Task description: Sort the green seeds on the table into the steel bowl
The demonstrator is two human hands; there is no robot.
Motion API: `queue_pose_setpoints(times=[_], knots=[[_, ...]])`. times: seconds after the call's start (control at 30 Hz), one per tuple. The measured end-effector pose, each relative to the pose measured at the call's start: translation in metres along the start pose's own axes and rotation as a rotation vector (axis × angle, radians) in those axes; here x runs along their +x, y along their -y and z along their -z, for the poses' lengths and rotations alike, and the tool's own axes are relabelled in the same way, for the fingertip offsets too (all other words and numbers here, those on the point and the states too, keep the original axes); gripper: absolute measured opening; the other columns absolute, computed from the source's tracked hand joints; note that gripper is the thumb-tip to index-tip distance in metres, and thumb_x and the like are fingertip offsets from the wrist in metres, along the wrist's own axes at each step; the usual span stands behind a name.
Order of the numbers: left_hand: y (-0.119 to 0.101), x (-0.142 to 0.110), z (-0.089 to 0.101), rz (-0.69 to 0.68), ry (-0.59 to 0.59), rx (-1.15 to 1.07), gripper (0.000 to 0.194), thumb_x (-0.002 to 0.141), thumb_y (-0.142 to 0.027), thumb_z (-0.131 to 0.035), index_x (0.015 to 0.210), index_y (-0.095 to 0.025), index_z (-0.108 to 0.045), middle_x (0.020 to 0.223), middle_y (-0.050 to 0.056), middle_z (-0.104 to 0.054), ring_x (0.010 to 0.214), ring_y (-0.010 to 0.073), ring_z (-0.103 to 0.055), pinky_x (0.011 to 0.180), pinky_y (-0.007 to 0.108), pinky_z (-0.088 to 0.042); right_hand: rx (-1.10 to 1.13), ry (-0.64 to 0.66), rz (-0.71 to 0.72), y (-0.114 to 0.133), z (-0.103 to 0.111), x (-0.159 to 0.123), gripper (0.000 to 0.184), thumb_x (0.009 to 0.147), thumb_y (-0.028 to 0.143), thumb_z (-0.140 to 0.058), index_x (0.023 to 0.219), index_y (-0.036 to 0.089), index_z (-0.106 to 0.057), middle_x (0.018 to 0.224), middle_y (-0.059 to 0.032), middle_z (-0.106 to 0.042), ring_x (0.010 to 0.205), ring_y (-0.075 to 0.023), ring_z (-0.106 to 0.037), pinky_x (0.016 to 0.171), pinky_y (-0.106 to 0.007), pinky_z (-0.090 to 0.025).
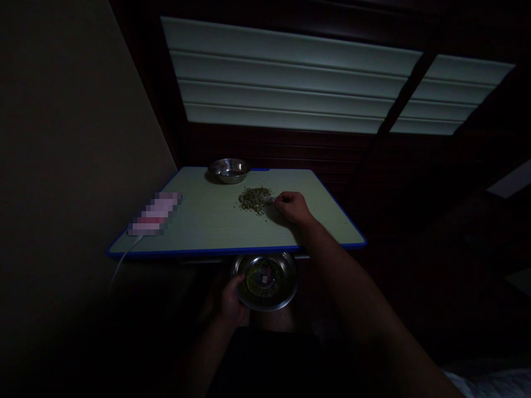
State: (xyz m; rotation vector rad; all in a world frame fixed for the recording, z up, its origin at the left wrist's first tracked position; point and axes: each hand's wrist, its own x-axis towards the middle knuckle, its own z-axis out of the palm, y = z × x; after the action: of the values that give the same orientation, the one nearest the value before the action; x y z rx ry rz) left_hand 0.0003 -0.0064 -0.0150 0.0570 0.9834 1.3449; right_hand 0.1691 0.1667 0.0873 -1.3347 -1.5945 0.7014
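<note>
A loose pile of small greenish beans (254, 199) is spread over the middle of the pale table. My right hand (292, 207) is at the pile's right edge with its fingers curled and pinched together; what they hold, if anything, is too small to make out. Below the table's front edge, my left hand (234, 298) grips the left rim of a shiny metal bowl (286, 301), thumb over the edge. Greenish bits and a dark label with a little red show inside that bowl.
Another metal bowl (229, 172) stands at the back left of the blue-edged table (203, 232). A blurred-out pink phone-like object (155, 214) lies at the left with a white cable (120, 264) hanging off the edge. A wall rises at left; dark panelling with pale slats stands behind.
</note>
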Motion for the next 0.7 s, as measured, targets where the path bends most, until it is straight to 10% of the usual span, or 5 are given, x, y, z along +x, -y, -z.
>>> queue_pose_setpoints(times=[0.7], knots=[[0.0005, -0.0004, 0.0005, 0.023, 0.040, -0.004, 0.012, 0.066, -0.020, -0.066, 0.073, -0.014, -0.074, 0.071, 0.010, -0.076, 0.077, 0.0287, -0.073, 0.072, 0.037, -0.059, 0.029, 0.108, -0.039, -0.0004, 0.0006, -0.0012, 0.011, 0.059, 0.028, -0.056, 0.057, 0.018, -0.059, 0.052, 0.0037, -0.051, 0.052, -0.0105, -0.044, 0.053, -0.024, -0.034]])
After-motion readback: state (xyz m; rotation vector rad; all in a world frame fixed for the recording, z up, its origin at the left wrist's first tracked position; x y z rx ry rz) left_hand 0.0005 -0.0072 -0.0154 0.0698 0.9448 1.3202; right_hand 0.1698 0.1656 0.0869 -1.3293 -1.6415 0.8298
